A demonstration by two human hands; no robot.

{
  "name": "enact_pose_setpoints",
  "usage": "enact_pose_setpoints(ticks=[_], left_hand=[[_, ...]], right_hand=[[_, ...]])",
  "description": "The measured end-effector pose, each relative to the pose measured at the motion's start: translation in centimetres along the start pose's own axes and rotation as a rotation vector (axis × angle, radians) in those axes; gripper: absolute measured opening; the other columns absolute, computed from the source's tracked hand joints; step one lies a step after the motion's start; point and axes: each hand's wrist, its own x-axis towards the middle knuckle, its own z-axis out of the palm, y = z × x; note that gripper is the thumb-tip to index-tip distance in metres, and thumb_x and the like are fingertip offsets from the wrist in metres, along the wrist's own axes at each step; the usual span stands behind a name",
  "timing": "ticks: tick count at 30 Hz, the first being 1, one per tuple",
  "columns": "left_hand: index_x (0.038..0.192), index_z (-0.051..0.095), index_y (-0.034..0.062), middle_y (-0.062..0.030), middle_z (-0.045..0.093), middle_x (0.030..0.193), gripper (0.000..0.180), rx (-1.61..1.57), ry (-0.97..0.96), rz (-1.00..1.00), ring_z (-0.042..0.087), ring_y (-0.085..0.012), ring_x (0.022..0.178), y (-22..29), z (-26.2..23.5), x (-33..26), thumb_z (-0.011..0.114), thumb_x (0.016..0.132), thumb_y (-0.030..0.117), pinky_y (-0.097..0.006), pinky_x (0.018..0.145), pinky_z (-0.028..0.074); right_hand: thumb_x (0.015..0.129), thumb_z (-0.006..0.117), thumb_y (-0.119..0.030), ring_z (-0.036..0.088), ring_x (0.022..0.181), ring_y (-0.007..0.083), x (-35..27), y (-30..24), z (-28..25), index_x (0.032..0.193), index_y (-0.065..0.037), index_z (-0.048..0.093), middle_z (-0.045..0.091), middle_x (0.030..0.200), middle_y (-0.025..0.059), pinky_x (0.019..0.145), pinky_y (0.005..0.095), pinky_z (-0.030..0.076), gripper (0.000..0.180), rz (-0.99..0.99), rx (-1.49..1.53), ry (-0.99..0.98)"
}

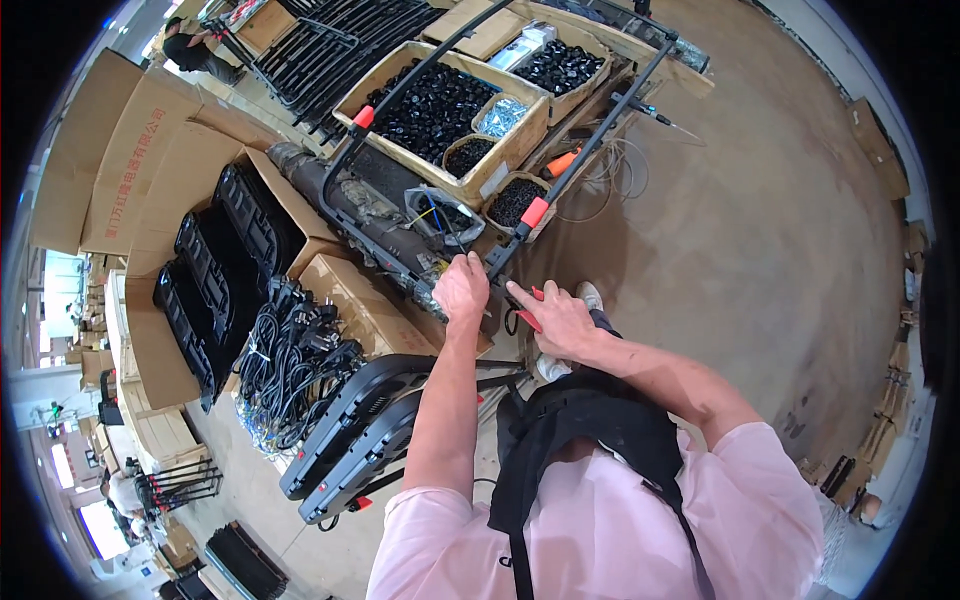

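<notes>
A black tubular metal frame [586,150] lies across the work surface in front of me, with red-orange pieces on both side tubes. My left hand [463,290] is closed in a pinch beside the frame's near right end. Whatever thin thing sits between its fingertips is too small to name. In my right hand [562,322] is a red-handled hand tool [530,321], its head mostly hidden by the fingers. That hand's index finger points toward the frame end, just right of the left hand. A clear plastic bag [440,217] with small parts and wires lies beyond the left hand.
Wooden bins of black parts [440,100] and a small box of dark screws [516,203] stand ahead. To the left are a carton [155,345] of black plastic housings, bundled black cables [290,350] and long black covers [352,420]. Another person [195,52] stands far left.
</notes>
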Motion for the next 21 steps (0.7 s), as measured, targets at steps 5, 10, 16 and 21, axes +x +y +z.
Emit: enact_pose_setpoints(ticks=[5, 10, 16, 21], left_hand=[[0.09, 0.072, 0.0037, -0.0264, 0.075, 0.094, 0.046, -0.026, -0.054, -0.014, 0.072, -0.047, 0.092, 1.6, -1.1, 0.1, 0.051, 0.105, 0.042, -0.057, 0.083, 0.054], [0.093, 0.073, 0.0032, -0.0268, 0.075, 0.094, 0.045, -0.05, -0.024, -0.01, 0.072, -0.0471, 0.09, 0.6, -0.6, 0.0, 0.052, 0.104, 0.041, -0.057, 0.083, 0.054], [0.088, 0.074, 0.0037, -0.0252, 0.075, 0.092, 0.045, -0.06, -0.009, -0.054, 0.072, -0.0469, 0.088, 0.7, -0.5, 0.2, 0.054, 0.102, 0.042, -0.057, 0.081, 0.055], [0.087, 0.074, 0.0033, -0.0257, 0.074, 0.089, 0.044, -0.051, 0.002, -0.067, 0.072, -0.0472, 0.085, 0.8, -0.2, 0.6, 0.054, 0.102, 0.04, -0.057, 0.08, 0.055]], right_hand=[[0.075, 0.071, -0.015, 0.069, 0.093, 0.0325, 2.2, 6.8, 2.8, 0.162, -0.025, 0.044, 0.067, 0.108, 0.0179, 0.079, 0.0424, 0.056, 0.092, -0.109, 0.861, -0.18], [0.08, 0.069, -0.014, 0.065, 0.097, 0.02, 3.2, 8.8, 4.9, 0.158, -0.015, 0.049, 0.072, 0.111, 0.0097, 0.08, 0.0352, 0.053, 0.081, 0.085, 1.634, -0.627], [0.087, 0.056, -0.008, 0.07, 0.105, 0.0439, 4.3, 5.9, -1.0, 0.131, -0.003, 0.062, 0.072, 0.108, 0.0303, 0.086, 0.0526, 0.054, 0.045, 0.083, 0.35, -0.495], [0.09, 0.05, -0.007, 0.067, 0.114, 0.0459, 3.4, 6.7, 2.1, 0.14, -0.003, 0.057, 0.069, 0.119, 0.0323, 0.095, 0.0529, 0.052, 0.05, 0.058, 0.331, -0.227]])
